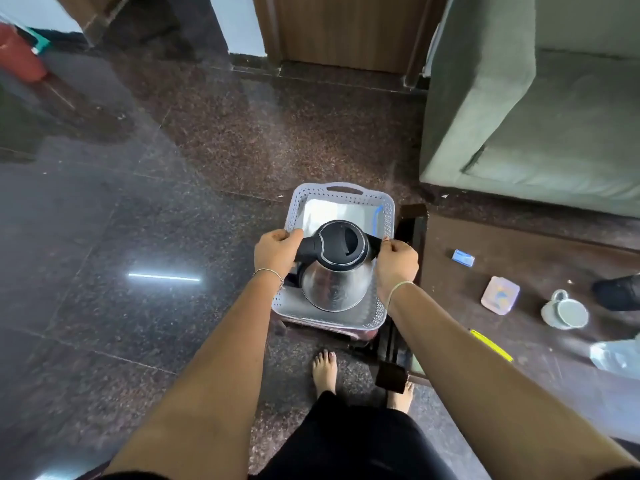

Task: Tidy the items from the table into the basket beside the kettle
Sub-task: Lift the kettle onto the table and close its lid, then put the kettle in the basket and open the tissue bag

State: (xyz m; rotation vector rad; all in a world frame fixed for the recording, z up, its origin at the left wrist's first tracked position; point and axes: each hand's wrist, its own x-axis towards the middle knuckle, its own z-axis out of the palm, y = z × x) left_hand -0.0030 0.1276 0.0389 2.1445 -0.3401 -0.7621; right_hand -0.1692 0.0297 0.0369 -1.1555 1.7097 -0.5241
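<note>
A pale perforated plastic basket (343, 188) is straight in front of me, over a dark red stool (329, 328). My left hand (277, 252) grips its left rim and my right hand (396, 263) grips its right rim. Inside the basket stands a steel kettle (337, 285) with a black lid and handle, and a white cloth (332, 213) lies behind it. On the brown table (519, 244) to my right lie a small blue packet (463, 258), a pink card (500, 295), a white mug (564, 311) on its side and a yellow pen (491, 345).
A clear plastic bag (616, 355) and a black object (620, 292) sit at the table's right edge. A grey-green sofa (519, 116) stands behind the table. Polished dark floor spreads to the left. My bare feet (323, 372) are just below the stool.
</note>
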